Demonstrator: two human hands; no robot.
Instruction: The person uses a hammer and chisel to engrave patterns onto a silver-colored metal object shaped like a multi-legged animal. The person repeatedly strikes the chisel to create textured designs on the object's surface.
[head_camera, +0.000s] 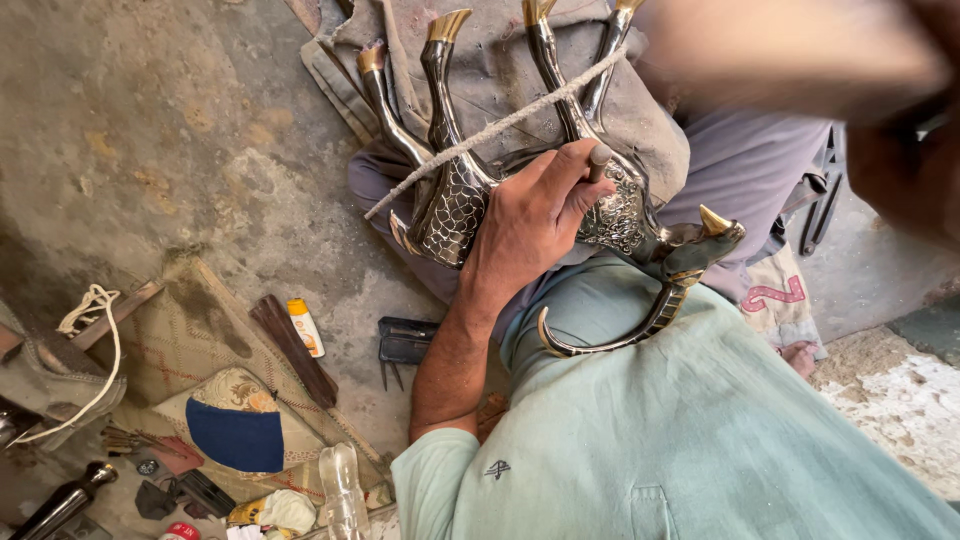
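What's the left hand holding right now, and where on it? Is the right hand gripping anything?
The left hand grips a small tool by its shaft, against the metal animal figure's body. The right hand is too blurred to tell.

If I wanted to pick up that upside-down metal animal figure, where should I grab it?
Probably by a leg of the metal animal figure: they stick up free, slim enough to close fingers around, so come from above. The left hand and a rope occupy the rounded body, and the curved horn ends in a point.

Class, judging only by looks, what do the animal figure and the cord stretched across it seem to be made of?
Animal figure: probably cast metal, dark polished body with engraved scale pattern, brass-coloured hooves and horn tips that glint. Cord: seemingly twisted natural fibre, pale, matte and slightly fuzzy. The left hand rests on the figure.
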